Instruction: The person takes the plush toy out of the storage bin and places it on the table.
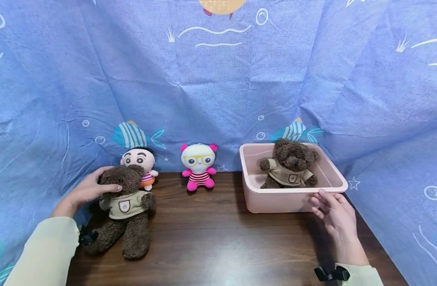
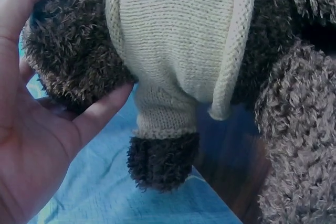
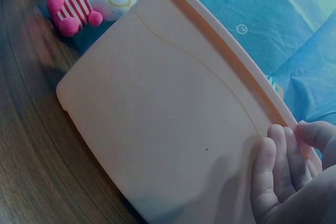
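Observation:
On the left, my left hand grips the head of a dark brown teddy bear in a cream sweater; its thumb lies across the bear's face. The left wrist view has that hand around the bear's fuzzy head, with the knitted sweater beside it. At the right, my right hand holds the front rim of a pink bin, thumb on the rim and fingers against the outer wall, as the right wrist view confirms. A second brown bear sits inside the bin.
A pink and white doll with yellow glasses sits at the table's back edge, left of the bin. Behind the gripped bear is a dark-haired doll, partly hidden. A blue patterned cloth hangs behind the wooden table.

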Demonstrator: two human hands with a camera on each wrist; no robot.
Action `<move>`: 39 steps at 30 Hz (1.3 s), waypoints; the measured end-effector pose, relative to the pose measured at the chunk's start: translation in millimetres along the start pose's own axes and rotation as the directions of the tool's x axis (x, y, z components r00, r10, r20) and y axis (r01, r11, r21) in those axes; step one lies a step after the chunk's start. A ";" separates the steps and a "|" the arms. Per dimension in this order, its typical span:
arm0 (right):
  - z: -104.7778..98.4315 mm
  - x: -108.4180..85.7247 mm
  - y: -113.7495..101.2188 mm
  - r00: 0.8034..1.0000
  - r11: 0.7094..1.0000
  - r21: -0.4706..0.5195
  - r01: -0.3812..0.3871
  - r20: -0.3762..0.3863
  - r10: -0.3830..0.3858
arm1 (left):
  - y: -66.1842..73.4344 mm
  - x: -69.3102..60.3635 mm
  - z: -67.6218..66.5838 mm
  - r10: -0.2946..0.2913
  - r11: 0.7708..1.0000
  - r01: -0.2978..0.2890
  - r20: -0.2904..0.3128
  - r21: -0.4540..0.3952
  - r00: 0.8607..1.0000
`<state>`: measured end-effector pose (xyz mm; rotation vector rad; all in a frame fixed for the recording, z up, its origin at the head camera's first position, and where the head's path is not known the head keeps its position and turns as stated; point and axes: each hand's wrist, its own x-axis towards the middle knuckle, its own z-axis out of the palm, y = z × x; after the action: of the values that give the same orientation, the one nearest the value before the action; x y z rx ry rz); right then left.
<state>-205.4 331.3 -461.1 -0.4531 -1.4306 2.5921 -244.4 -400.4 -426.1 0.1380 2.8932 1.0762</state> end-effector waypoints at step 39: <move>-3.0 2.1 -1.4 1.000 1.000 -0.009 -0.008 0.019 0.008 | 188.9 76.5 28.3 0.215 0.977 -0.215 0.001 0.010 0.977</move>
<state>-206.4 335.0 -461.8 -0.4375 -1.4497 2.6042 -305.9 -231.9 -325.3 0.4611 2.9363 1.0897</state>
